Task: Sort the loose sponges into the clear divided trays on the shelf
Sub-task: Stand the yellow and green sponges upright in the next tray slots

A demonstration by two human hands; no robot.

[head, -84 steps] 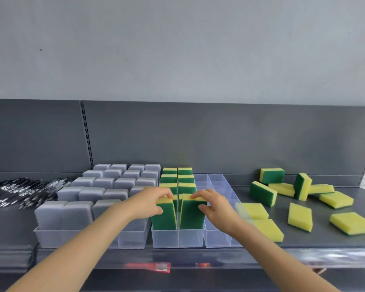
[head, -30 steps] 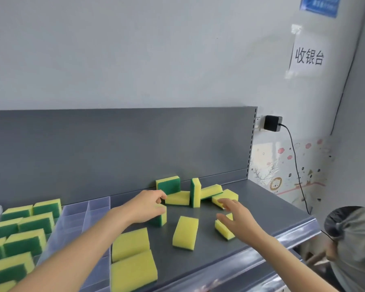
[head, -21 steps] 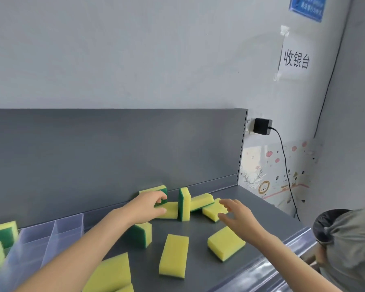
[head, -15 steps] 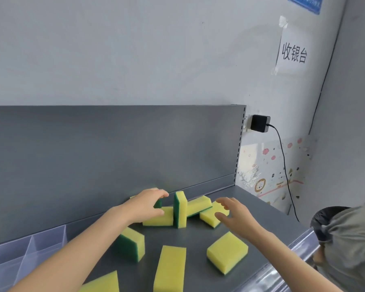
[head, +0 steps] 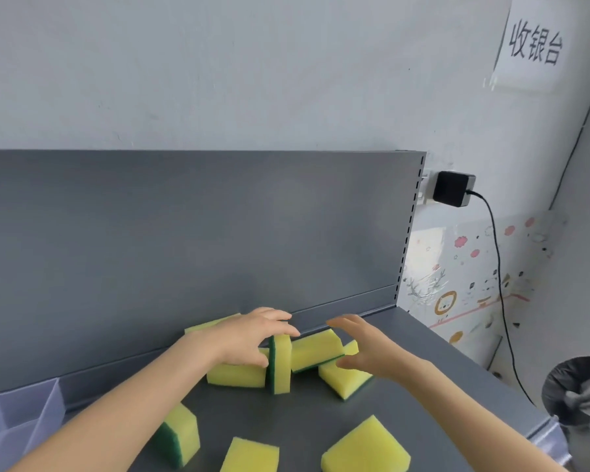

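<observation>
Left hand [head: 246, 339] is arching over the upright sponge [head: 281, 369], thumb touching its green face; whether it is gripping is unclear. Just right, the leaning sponge [head: 315, 349] is lying beside the right hand [head: 372, 356], whose fingers are spreading wide.

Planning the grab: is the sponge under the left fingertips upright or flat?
Upright: the sponge stands on its narrow edge, green side facing left.

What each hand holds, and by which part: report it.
The left hand grips the upright sponge by its top end, thumb on the green face. The right hand hovers open over the leaning sponge, holding nothing.
</observation>
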